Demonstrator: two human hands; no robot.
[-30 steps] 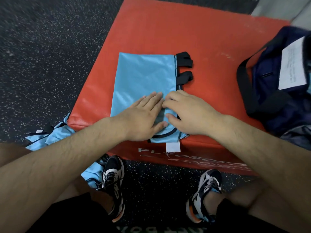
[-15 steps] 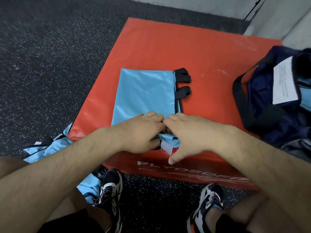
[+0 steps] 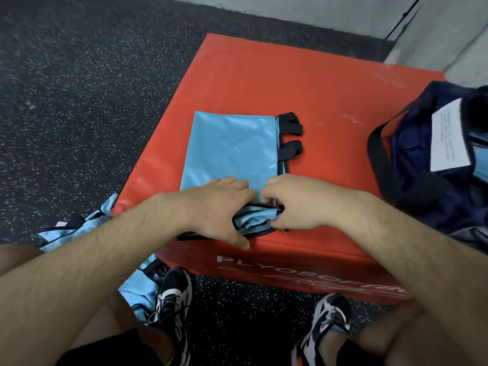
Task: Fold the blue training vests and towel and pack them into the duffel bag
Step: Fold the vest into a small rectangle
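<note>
A light blue training vest (image 3: pixel 232 146) with black trim lies partly folded on a red foam box (image 3: pixel 303 83). Its near end is bunched up at the box's front edge. My left hand (image 3: pixel 219 207) grips that bunched end from the left, fingers curled over the cloth. My right hand (image 3: pixel 295 202) pinches the same end from the right. Two black strap loops (image 3: pixel 290 136) stick out on the vest's right side. The navy duffel bag (image 3: pixel 435 167) stands open at the right, with blue cloth (image 3: pixel 479 165) inside it.
More blue vests (image 3: pixel 140 286) lie heaped on the dark speckled floor by my left shoe (image 3: pixel 171 299). A white paper label (image 3: pixel 449 136) rests in the bag. A grey wall (image 3: pixel 343 11) runs behind the box. My right shoe (image 3: pixel 327 320) stands in front of it.
Both hands went from lying flat on the vest to gripping its near end and gathering it up. The white tag that hung over the front edge is hidden now.
</note>
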